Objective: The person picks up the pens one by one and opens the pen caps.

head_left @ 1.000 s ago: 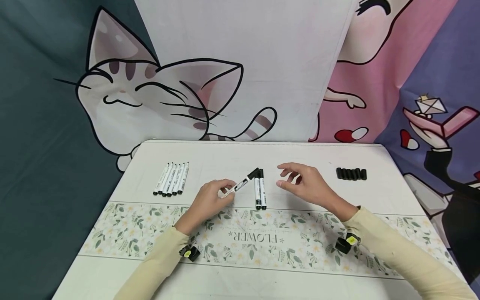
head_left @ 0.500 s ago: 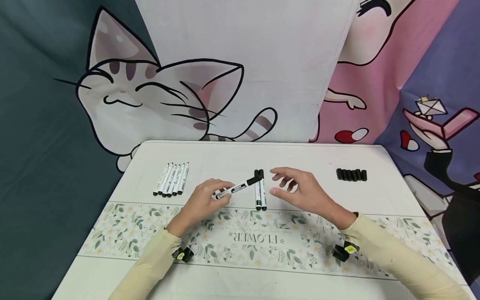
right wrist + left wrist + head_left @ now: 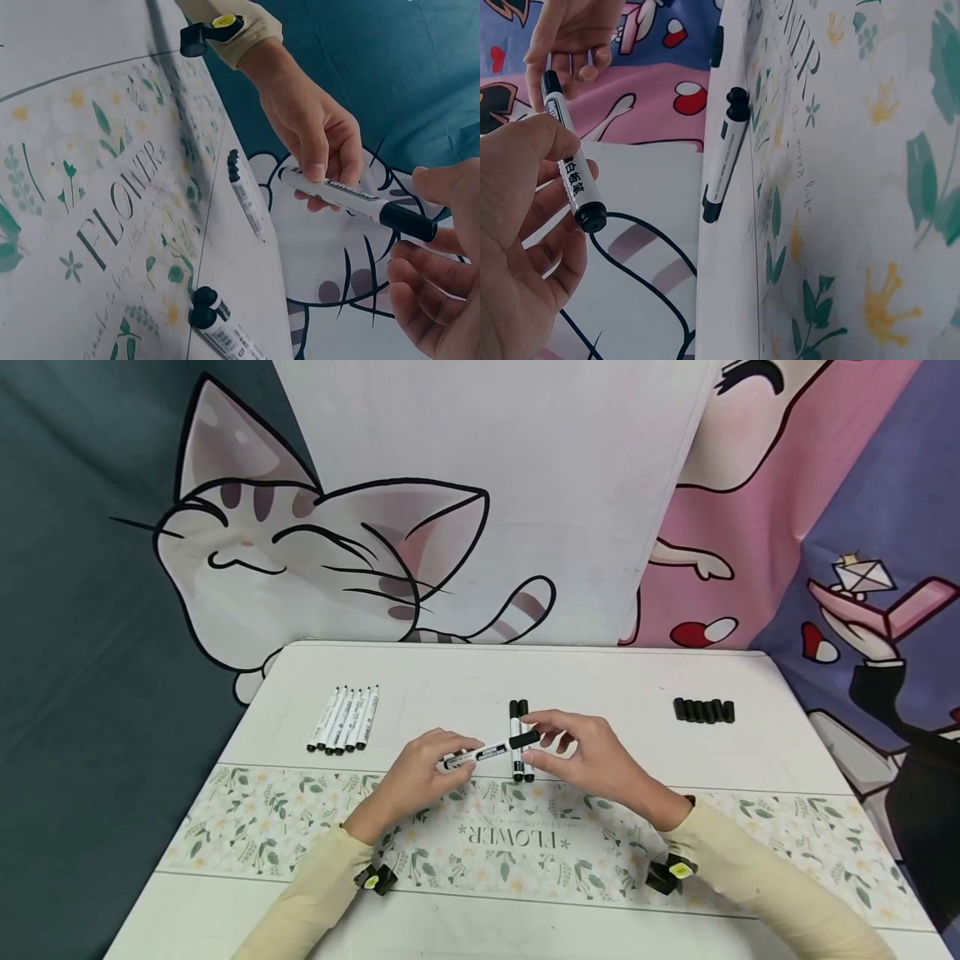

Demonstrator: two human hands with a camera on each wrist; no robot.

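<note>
My left hand (image 3: pixel 422 772) pinches a white whiteboard marker (image 3: pixel 489 753) by its barrel, thumb against fingers. The marker's black cap (image 3: pixel 524 740) points right, toward my right hand (image 3: pixel 588 758). Seen from the right wrist, the right thumb and fingers (image 3: pixel 431 281) are spread around the cap (image 3: pixel 409 222) with a gap showing. In the left wrist view the marker (image 3: pixel 574 165) is tilted, its black tail end nearest the camera. Beneath it, two capped markers (image 3: pixel 517 768) lie side by side on the table, partly hidden by the held marker and right fingers.
Several uncapped markers (image 3: pixel 345 718) lie in a row at the table's left, tips pointing away. A row of several black caps (image 3: pixel 703 710) lies at the right. A flowered strip (image 3: pixel 517 847) crosses the white table (image 3: pixel 450 672), and printed cloths (image 3: pixel 585 485) hang behind it.
The right hand has moved left and slightly toward the front, up to the cap. The left hand has swung the marker from a steep slant to nearly level, shifting its cap nearer.
</note>
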